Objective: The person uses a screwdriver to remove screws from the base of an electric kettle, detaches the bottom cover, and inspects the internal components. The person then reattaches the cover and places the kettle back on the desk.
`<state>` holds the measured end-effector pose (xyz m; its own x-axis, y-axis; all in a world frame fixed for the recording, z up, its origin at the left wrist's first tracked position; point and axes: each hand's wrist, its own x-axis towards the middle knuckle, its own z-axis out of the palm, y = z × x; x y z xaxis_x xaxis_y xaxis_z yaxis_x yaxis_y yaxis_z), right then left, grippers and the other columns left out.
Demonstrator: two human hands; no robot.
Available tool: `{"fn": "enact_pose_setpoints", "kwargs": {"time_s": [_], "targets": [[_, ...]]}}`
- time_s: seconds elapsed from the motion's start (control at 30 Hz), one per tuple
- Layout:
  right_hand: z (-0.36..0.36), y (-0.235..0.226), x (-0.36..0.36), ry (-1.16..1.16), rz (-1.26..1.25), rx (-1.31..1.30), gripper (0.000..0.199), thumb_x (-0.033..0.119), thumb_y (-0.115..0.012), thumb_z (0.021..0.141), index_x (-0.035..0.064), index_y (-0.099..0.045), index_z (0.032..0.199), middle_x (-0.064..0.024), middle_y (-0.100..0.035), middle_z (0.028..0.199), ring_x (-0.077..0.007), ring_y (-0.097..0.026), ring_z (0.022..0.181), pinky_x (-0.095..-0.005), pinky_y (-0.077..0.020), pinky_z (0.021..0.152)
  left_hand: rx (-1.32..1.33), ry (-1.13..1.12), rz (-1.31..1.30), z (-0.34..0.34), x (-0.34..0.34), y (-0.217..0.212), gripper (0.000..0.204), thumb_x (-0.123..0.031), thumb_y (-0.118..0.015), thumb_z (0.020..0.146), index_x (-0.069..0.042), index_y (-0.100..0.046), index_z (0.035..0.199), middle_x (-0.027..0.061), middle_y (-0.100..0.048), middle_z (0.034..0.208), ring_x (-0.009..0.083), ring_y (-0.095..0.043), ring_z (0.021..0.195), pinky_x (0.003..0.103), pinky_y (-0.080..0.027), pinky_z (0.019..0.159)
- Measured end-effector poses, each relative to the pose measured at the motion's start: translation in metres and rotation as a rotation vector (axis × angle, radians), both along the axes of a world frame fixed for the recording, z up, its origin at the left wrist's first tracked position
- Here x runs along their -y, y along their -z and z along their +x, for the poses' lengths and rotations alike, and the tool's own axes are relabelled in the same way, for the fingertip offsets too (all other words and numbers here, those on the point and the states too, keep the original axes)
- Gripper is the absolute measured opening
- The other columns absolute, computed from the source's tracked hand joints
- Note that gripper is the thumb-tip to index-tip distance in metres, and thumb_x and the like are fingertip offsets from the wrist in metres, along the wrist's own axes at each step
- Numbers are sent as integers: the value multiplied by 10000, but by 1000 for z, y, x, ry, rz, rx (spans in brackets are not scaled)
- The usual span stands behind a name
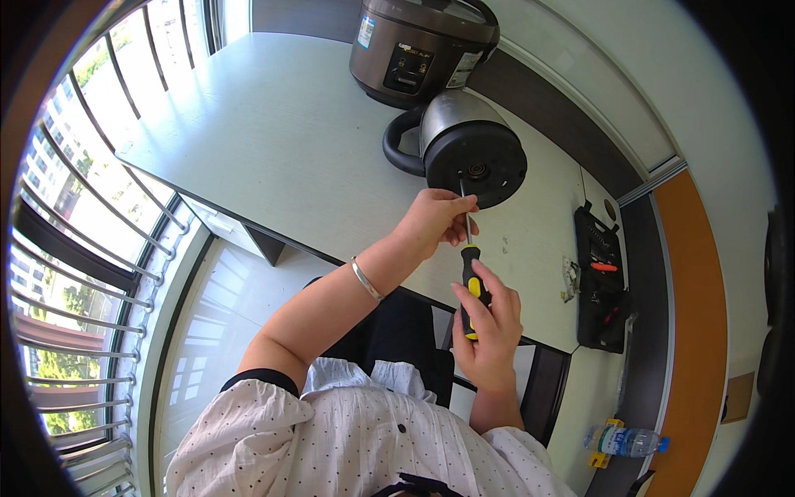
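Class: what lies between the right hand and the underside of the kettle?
In the head view, the screwdriver's shaft spans it, pinched midway by the left hand; right hand, kettle.

My pale grey table [273,141] carries the kettle [464,149], lying on its side. Beyond the kettle stands a brown cooker [418,50]; off to the kettle's right lies an open black tool case [600,282], a small metal part [570,277] just beside it.

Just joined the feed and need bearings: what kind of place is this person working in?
Likely a room in a flat or small office, high up. A white table beside a barred window overlooks buildings; a rice cooker, kettle and open tool case suggest appliance repair.
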<state>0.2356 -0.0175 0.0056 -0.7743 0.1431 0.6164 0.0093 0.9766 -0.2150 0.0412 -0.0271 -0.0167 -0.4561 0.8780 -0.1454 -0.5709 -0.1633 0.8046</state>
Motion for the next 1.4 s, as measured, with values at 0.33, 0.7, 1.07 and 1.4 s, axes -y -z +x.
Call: {"fn": "enact_pose_setpoints", "kwargs": {"time_s": [0.33, 0.7, 1.07, 1.4], "targets": [[-4, 28, 11, 45, -447, -285, 436, -56, -630, 781, -20, -518, 1200, -207, -477, 1299, -266, -542, 1108, -326, -461, 910, 18, 2, -12, 1, -3, 2, 244, -172, -497, 962, 46, -578, 889, 159, -645, 702, 149, -543, 460, 240, -423, 435], [-8, 18, 7, 151, -55, -205, 278, -11, -678, 756, 19, -617, 1025, -172, -603, 1172, -295, -645, 865, -308, -537, 742, 2, -6, -72, 1, 2, -6, 258, -233, -561, 942, 23, -588, 948, 124, -637, 730, 133, -533, 517, 240, -427, 498], [-8, 23, 13, 108, -326, -291, 420, 16, -731, 739, 5, -576, 1129, -208, -502, 1278, -323, -563, 1050, -361, -491, 820, 23, -14, 14, -3, -2, 2, 235, -168, -489, 965, 52, -564, 926, 170, -654, 732, 139, -517, 467, 247, -416, 439], [-7, 29, 9, 94, -249, -311, 470, 3, -734, 731, 0, -549, 1164, -214, -481, 1299, -289, -527, 994, -354, -450, 809, 104, 67, 57, -4, 1, 5, 282, -232, -426, 1000, 7, -576, 1003, 105, -628, 769, 119, -480, 538, 235, -391, 533]]}}
